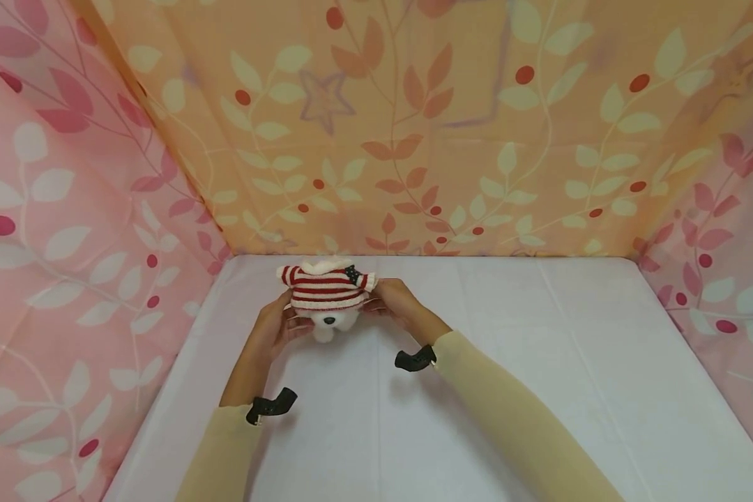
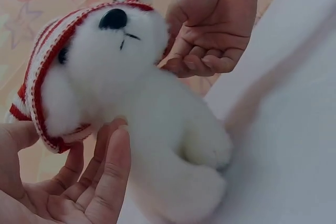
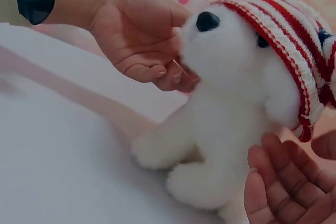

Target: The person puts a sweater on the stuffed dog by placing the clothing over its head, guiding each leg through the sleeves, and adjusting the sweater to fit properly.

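From my end, I have the toy dog (image 2: 157,114) close to the desk (image 1: 489,425)'s far edge, nearer the far left corner than the far right, its legs (image 3: 194,186) seeming to rest on the surface. The striped sweater (image 1: 326,289) covers the top of its head like a cap, sleeves out to the sides, with the hem (image 2: 34,90) above the nose (image 2: 113,19) and just clear of one eye (image 3: 261,40). My left hand (image 1: 276,324) appears to pinch the hem on one side between thumb and fingers, and my right hand (image 1: 398,300) does much the same on the other; the remaining fingers curl loosely beside the soft body. What worries me most is the ear (image 3: 283,90) bunched under the knit: uneven pulling could fold it over, jam the opening and twist the sweater askew. Tugging downward with nothing bracing the body might also crumple the toy dog or tip it forward onto its muzzle, since those plush legs look like a poor base. If one pinch slips, I'd expect that side to ride up; a hard push away from me could send the lot toward the far edge, and too much stretch may snag the knit on the eye
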`<state>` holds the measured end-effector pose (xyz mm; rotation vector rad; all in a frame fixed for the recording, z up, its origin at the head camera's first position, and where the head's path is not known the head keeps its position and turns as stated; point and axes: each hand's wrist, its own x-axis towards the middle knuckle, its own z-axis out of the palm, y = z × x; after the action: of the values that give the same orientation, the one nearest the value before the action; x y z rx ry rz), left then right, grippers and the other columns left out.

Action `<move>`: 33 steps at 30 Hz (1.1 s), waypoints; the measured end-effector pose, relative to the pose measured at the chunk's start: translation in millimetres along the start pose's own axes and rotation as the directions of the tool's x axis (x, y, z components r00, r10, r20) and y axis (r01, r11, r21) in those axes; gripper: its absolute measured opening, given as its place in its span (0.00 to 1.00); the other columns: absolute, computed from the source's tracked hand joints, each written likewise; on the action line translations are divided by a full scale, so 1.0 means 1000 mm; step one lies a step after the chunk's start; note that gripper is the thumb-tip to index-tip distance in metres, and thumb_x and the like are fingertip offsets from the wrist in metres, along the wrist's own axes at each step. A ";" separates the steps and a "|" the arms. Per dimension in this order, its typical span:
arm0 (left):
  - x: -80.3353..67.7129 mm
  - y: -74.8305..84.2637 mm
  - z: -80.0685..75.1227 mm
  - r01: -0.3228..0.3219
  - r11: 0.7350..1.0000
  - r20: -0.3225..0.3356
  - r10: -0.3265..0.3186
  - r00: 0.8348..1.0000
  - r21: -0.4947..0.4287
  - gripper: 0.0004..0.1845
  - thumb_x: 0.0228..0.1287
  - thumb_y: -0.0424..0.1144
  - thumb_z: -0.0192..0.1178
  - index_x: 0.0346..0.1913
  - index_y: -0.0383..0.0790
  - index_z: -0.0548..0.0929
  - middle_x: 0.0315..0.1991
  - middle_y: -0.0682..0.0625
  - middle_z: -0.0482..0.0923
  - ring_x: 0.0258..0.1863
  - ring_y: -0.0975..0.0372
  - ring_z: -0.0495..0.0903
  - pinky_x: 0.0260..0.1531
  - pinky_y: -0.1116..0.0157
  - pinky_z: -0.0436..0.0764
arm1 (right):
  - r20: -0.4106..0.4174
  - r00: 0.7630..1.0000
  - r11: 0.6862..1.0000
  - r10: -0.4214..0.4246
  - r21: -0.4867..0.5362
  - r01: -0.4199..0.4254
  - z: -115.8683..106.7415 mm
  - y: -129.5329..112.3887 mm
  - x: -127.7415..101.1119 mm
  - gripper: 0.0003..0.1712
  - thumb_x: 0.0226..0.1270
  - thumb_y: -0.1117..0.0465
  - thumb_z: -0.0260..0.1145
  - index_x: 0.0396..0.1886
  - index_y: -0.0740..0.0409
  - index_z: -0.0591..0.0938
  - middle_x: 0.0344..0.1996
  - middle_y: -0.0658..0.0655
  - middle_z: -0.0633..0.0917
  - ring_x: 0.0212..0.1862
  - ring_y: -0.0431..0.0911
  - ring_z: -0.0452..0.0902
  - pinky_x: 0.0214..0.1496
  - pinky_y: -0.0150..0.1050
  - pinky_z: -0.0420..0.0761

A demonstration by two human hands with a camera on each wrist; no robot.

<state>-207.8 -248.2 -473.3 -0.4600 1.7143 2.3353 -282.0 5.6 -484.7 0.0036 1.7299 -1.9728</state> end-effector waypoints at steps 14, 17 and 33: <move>-0.030 -0.011 -0.005 -0.018 0.997 -0.023 0.019 1.000 0.073 0.28 0.71 0.63 0.57 0.47 0.38 0.75 0.37 0.46 0.86 0.30 0.57 0.87 0.32 0.62 0.86 | 0.099 0.995 0.999 -0.029 -0.040 0.033 0.001 0.014 -0.053 0.25 0.75 0.53 0.61 0.53 0.74 0.82 0.34 0.59 0.89 0.32 0.46 0.85 0.38 0.38 0.85; -0.033 -0.009 -0.001 -0.056 0.991 -0.073 0.065 0.995 0.121 0.27 0.68 0.63 0.61 0.42 0.38 0.80 0.38 0.45 0.84 0.28 0.57 0.86 0.27 0.63 0.85 | 0.129 0.992 1.000 -0.008 0.017 0.006 0.007 0.008 -0.059 0.28 0.73 0.48 0.64 0.53 0.70 0.83 0.35 0.58 0.89 0.35 0.47 0.86 0.41 0.39 0.86; -0.041 -0.003 0.014 -0.093 0.982 -0.157 0.119 0.980 0.167 0.26 0.65 0.62 0.65 0.38 0.38 0.85 0.36 0.45 0.85 0.27 0.58 0.85 0.24 0.64 0.83 | 0.084 0.988 0.953 0.130 0.266 -0.148 0.030 0.001 -0.064 0.20 0.68 0.44 0.71 0.42 0.57 0.87 0.36 0.51 0.87 0.37 0.45 0.85 0.54 0.49 0.83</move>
<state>-170.5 -233.6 -456.8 -0.5611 2.0312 2.2627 -216.4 1.1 -458.6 0.1500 1.3672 -2.0636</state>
